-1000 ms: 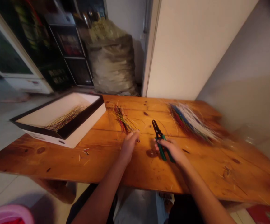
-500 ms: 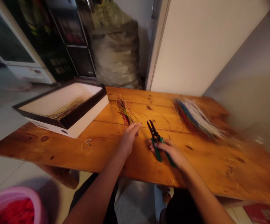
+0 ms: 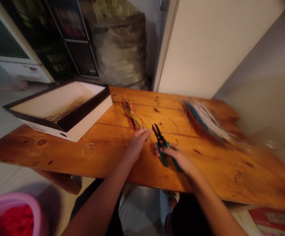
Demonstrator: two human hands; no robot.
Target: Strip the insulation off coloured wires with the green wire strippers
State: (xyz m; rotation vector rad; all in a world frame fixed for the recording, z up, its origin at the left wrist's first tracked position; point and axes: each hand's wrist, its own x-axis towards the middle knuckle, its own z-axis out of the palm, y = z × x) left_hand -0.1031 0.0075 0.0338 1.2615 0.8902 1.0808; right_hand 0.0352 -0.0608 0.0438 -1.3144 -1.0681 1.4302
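Observation:
My right hand (image 3: pixel 178 156) holds wire strippers (image 3: pixel 161 145) with green handles and black jaws, pointing up and to the left above the wooden table (image 3: pixel 108 154). The jaws stand a short way from my left hand (image 3: pixel 138 144), whose fingers are drawn together. Whether a thin wire lies between those fingers is too fine to make out. Just beyond that hand lies a small bunch of thin multicoloured wires (image 3: pixel 130 115). A larger fan of red, blue and white wires (image 3: pixel 204 123) lies at the table's far right.
A white box with a black inner rim (image 3: pixel 88 125) sits on the table's left corner, holding thin wires. Loose wire scraps (image 3: pixel 90 147) lie near it. A bulging sack (image 3: pixel 120 49) stands behind, and a pink basin (image 3: pixel 16 198) sits on the floor.
The wire strippers have shifted left, closer to my left hand. The whole scene has slid upward in view as my head moved.

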